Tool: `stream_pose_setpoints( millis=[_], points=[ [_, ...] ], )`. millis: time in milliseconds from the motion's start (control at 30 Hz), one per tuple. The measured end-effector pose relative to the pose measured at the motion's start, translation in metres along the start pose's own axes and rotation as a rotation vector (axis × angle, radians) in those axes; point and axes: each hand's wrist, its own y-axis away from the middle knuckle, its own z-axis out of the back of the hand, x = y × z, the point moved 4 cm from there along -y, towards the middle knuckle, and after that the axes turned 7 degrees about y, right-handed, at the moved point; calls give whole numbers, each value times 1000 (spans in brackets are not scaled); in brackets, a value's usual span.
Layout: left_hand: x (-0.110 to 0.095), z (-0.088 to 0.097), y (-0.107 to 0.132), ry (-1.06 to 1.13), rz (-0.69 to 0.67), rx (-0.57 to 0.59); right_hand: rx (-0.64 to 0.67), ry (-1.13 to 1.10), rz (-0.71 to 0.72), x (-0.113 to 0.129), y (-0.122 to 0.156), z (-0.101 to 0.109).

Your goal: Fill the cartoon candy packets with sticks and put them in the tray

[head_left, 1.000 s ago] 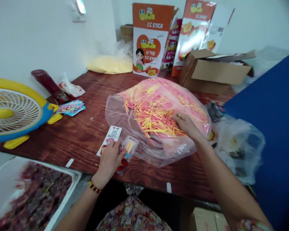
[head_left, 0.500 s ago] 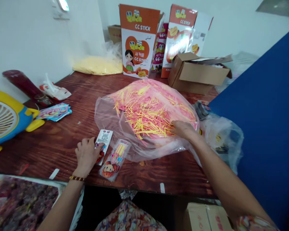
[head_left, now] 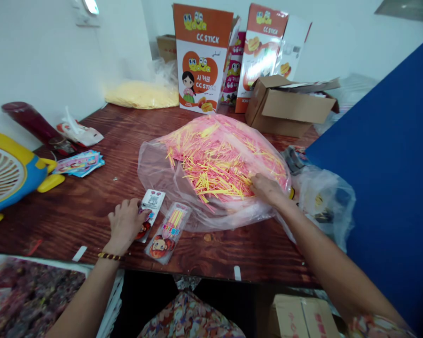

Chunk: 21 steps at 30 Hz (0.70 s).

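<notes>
A big clear plastic bag (head_left: pixel 183 188) full of thin pink and yellow sticks (head_left: pixel 218 159) lies on the dark wooden table (head_left: pixel 102 197). My right hand (head_left: pixel 268 190) reaches into the bag's open side, fingers curled among the sticks. My left hand (head_left: pixel 125 223) rests near the table's front edge, fingers bent over a small printed packet (head_left: pixel 151 202). Just right of it lies a second packet (head_left: pixel 167 232) holding a few sticks, untouched.
A yellow and blue fan (head_left: pixel 7 173) stands at the left. Packets (head_left: pixel 79 163) lie beside it. Orange CC STICK boxes (head_left: pixel 200 56) and a brown carton (head_left: pixel 289 105) stand at the back. A blue panel (head_left: pixel 391 178) rises on the right, a crumpled plastic bag (head_left: pixel 324 202) before it.
My left hand let go of the filled packet, which now lies on the table, and moved left onto the flat packet. My right hand stayed in the sticks.
</notes>
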Motion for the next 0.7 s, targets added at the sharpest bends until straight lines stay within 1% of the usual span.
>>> stream_pose_setpoints(
  millis=[167, 300, 400, 500, 700],
  points=[
    [5, -3, -1, 10, -5, -3, -45, -51, -25, -11, -6, 5],
    [2, -3, 2, 12, -20, -33, -107, -37, -99, -16, -8, 11],
    [-1, -1, 4, 8, -24, -63, -121, 27, -97, -13, -9, 11],
    [0, -3, 4, 24, -34, -66, -128, 70, -75, -7, -6, 7],
    [10, -8, -6, 103, 3, -17, -140, 128, -52, 2, -2, -3]
  ],
)
